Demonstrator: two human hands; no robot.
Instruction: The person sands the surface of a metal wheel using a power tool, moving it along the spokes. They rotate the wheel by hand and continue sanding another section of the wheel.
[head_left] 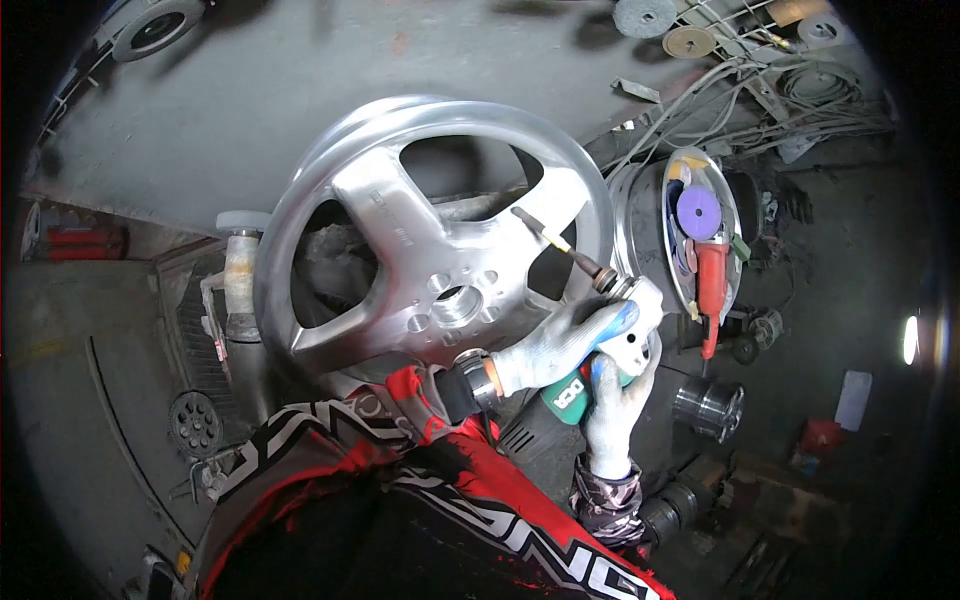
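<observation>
A polished alloy wheel rim (395,225) with broad spokes faces me. My left hand (560,348), in a white glove with blue patches, is wrapped over the neck of a green and white DCA power grinder (567,398). Just below it, my gloved right hand (615,410) grips the same grinder from the other side. A long thin shaft (580,260) sticks out of the grinder head toward the upper left, its dark tip right at the face of the right-hand spoke. Both palms and part of the grinder body are hidden.
At right, a second rim (735,215) holds a red grinder (711,285) and a purple disc (699,212). Hoses and cables (815,90) lie coiled at upper right. Left of the wheel stands a pipe-like post (240,275). A small metal cylinder (708,407) sits lower right.
</observation>
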